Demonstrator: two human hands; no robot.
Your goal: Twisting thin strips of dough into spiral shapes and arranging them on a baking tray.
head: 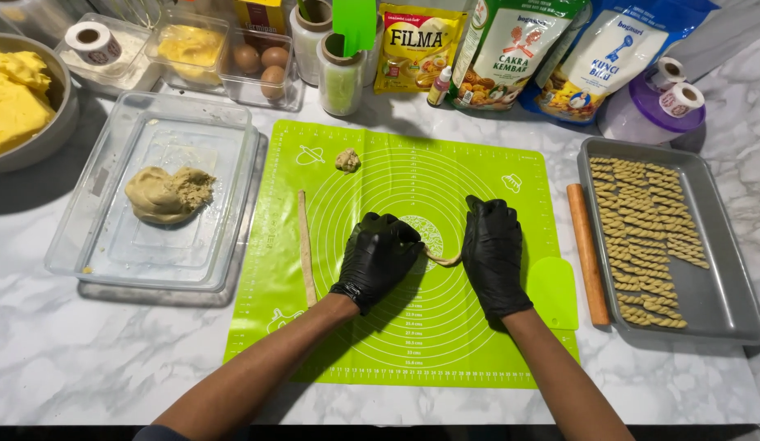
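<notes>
Both my hands wear black gloves over the green silicone baking mat [478,343]. My left hand [380,255] and my right hand [492,249] each grip one end of a short dough strip [444,260] that sags between them in the middle of the mat. A long thin dough strip [306,245] lies along the mat's left side. A small dough lump [347,160] rests near the mat's top.
A clear plastic box [94,229] at the left holds a dough mass [166,194]. At the right, a grey baking tray [723,302] carries several twisted dough sticks, with an orange rolling pin [588,253] and a green scraper [553,292] beside it. Bags, jars and eggs line the back.
</notes>
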